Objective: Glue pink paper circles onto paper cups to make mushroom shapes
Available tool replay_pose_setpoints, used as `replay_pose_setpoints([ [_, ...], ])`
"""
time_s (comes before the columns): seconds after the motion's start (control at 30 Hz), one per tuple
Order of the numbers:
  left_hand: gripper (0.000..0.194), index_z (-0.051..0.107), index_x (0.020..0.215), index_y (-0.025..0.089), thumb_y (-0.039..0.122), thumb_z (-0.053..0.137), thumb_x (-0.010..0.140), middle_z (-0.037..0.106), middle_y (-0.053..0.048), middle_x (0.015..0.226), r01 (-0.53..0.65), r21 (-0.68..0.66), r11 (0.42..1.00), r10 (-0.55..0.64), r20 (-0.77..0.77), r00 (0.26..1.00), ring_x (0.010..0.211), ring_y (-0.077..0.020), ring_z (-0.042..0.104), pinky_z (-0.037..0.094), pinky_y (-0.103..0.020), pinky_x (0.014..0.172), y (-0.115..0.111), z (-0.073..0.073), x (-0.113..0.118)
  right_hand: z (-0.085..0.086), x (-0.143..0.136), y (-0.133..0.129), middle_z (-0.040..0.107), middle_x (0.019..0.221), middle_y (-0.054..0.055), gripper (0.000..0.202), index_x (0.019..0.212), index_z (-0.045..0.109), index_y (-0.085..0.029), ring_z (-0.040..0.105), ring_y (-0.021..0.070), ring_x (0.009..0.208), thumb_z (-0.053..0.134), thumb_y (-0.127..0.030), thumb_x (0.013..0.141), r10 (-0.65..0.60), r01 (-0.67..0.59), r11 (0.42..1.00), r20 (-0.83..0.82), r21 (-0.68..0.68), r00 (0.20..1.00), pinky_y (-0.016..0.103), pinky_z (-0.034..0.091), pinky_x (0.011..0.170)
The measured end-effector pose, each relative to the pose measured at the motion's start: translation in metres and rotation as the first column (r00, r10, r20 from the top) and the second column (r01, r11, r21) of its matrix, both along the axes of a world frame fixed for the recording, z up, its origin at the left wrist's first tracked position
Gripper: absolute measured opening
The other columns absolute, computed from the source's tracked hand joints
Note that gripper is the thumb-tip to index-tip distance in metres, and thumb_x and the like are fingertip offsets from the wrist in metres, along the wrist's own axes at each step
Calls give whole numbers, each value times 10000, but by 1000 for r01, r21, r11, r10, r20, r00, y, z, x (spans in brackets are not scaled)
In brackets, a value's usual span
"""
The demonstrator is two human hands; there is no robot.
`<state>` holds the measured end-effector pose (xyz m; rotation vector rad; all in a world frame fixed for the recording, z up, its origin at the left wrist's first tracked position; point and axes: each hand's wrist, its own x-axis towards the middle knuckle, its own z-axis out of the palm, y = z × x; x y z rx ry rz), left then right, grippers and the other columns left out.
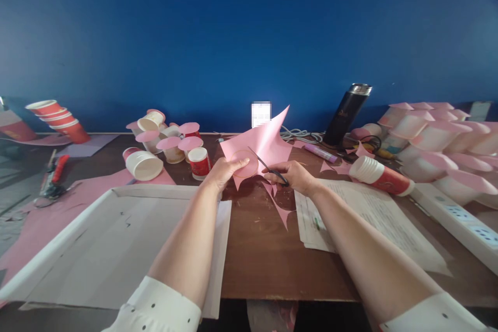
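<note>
A sheet of pink paper (pixel 268 140) with a drawn circle on it is held up over the brown table. My left hand (pixel 225 172) pinches its left edge, thumb lying on the circle. In my right hand (pixel 298 176) is a pair of dark scissors (pixel 278 175), fingers wrapped round the handles. The blade points up and left, against the paper beside the circle's right edge. Below the scissors hangs or lies a jagged pink offcut (pixel 280 212); I cannot tell whether it is still attached to the sheet.
Paper cups with pink discs (pixel 171 148) stand at back left, near a leaning cup stack (pixel 62 122). A white box lid (pixel 116 238) lies at left. On the right are printed sheets (pixel 373 218), a black thermos (pixel 346 114), cups (pixel 383 176) and a power strip (pixel 462 223).
</note>
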<state>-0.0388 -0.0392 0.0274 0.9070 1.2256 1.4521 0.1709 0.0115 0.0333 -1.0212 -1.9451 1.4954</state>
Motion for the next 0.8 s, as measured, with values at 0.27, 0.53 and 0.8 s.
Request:
replay_pose_setpoints([
  [0.27,513,720,911,111,383,843,494,725,-132,874,13,8,1000,-13,2,1000,893,-330,660,497,-414,823,-1,0,0,2,-1,-1,618,609,1,477,989,734,-157,513,74,458,772,-465,627,-9,8,999,20,35,1000,195,368,433],
  [0.53,528,713,958,93,423,813,558,715,-154,945,50,-1,999,-50,-47,998,877,-303,663,499,-405,810,-1,0,-2,3,0,-1,624,620,8,474,982,739,-152,509,73,466,763,-473,633,-1,0,998,23,56,1000,199,371,449],
  [0.8,536,710,954,83,419,820,550,711,-156,986,77,-9,997,-77,-39,996,904,-300,663,490,-407,853,0,0,-4,0,1,1,599,583,-7,430,948,744,-146,494,67,460,758,-450,645,1,-2,998,18,62,1000,196,360,451],
])
